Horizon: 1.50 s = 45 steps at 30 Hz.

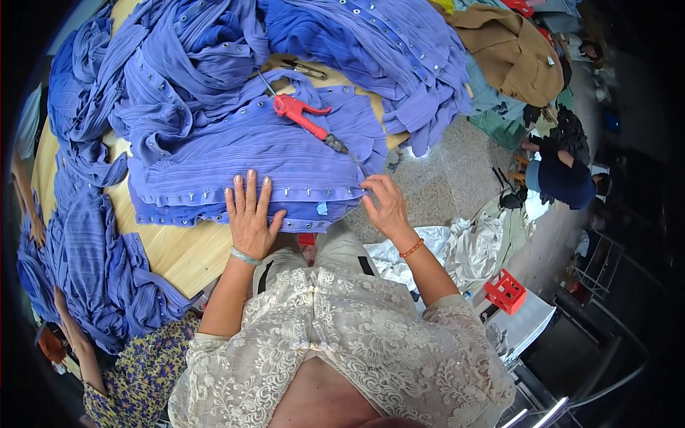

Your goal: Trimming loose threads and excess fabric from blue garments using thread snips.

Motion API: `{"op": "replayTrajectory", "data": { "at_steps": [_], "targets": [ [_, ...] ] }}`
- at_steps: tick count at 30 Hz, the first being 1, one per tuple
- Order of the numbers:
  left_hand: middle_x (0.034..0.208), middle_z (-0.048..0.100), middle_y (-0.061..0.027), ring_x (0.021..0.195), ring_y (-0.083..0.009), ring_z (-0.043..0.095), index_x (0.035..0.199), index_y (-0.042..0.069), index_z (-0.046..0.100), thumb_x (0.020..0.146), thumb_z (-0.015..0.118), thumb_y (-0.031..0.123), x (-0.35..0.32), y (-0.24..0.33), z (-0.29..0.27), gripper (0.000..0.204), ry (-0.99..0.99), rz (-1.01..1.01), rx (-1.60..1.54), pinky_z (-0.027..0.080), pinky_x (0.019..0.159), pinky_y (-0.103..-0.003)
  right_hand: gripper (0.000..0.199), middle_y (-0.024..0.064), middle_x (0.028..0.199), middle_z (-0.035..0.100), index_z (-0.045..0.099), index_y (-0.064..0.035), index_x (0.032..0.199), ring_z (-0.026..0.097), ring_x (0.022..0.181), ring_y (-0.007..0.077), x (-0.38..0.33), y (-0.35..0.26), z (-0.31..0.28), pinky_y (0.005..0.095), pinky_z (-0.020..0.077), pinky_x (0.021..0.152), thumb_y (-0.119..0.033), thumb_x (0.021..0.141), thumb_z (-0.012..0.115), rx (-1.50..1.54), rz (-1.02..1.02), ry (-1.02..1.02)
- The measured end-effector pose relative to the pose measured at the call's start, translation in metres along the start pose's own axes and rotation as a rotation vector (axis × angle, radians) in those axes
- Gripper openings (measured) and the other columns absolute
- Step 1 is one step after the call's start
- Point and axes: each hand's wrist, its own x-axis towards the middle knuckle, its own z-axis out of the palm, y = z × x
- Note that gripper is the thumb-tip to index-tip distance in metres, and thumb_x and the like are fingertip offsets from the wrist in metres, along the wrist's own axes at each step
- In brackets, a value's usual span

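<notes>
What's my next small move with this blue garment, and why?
I'd probably smooth the blue garment's fastener strip with the left hand, working toward the right hand. The left fingers already lie spread across the strip, the right fingertips are at its right end, and the fabric above looks creased.

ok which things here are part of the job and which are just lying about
Apparently in the job:
blue-violet pleated fabric garment under the left hand
red pistol-shaped tool lying on it

Apparently just lying about:
brown ribbed garment
red openwork plastic basket
crumpled white sheeting
</notes>
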Motion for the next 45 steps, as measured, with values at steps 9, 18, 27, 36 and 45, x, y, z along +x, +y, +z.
{"op": "replayTrajectory", "data": {
  "at_steps": [9,18,27,36,45],
  "targets": [
    [0.157,0.033,-0.0177,0.147,-0.0421,0.023,0.143,0.007,0.048,0.086,0.069,0.026,0.002,0.024,-0.003,0.063,0.058,-0.053,0.100,0.014,0.118,-0.058,0.017,0.0060,0.089,0.060,0.063,-0.0086,0.095,0.063,0.084,0.0280,0.005,0.040,-0.024,0.0384,0.0488,0.073,-0.004,0.079,0.069,0.015,-0.240,-0.098],
    [0.156,0.035,-0.0142,0.147,-0.0348,0.026,0.140,0.009,0.049,0.082,0.070,0.027,0.019,0.127,0.041,0.065,-0.165,0.184,-0.018,0.016,0.118,-0.059,0.018,0.0105,0.094,0.064,0.066,-0.0058,0.103,0.066,0.080,0.0290,0.067,0.042,-0.032,0.0383,0.0520,0.070,-0.010,0.085,0.069,0.327,-0.064,-0.150],
    [0.156,0.035,-0.0112,0.149,-0.0361,0.021,0.134,0.011,0.057,0.087,0.054,0.022,0.017,0.163,0.078,0.049,-0.059,0.174,0.174,0.013,0.115,-0.067,0.070,0.0203,0.122,0.057,0.044,-0.0050,0.140,0.053,0.112,0.0400,0.181,-0.021,0.058,0.0469,0.0454,0.096,-0.030,0.082,0.074,-0.017,-0.210,-0.170],
    [0.146,0.049,-0.0110,0.147,-0.0294,0.029,0.127,0.010,0.060,0.089,0.051,0.018,0.004,0.169,0.078,0.040,-0.083,0.243,0.045,0.012,0.117,-0.063,0.060,0.0209,0.119,0.059,0.040,-0.0012,0.145,0.060,0.107,0.0366,0.150,-0.009,0.015,0.0452,0.0489,0.091,-0.007,0.087,0.054,0.212,-0.335,-0.215],
    [0.158,0.033,-0.0056,0.149,-0.0304,0.024,0.145,0.018,0.045,0.082,0.068,0.028,0.006,0.138,0.078,0.068,-0.014,0.101,0.175,0.012,0.116,-0.066,0.048,0.0143,0.109,0.068,0.047,-0.0018,0.140,0.066,0.101,0.0211,0.054,0.079,-0.075,0.0318,0.0494,0.089,-0.005,0.094,0.058,0.460,-0.054,-0.283]
  ]
}}
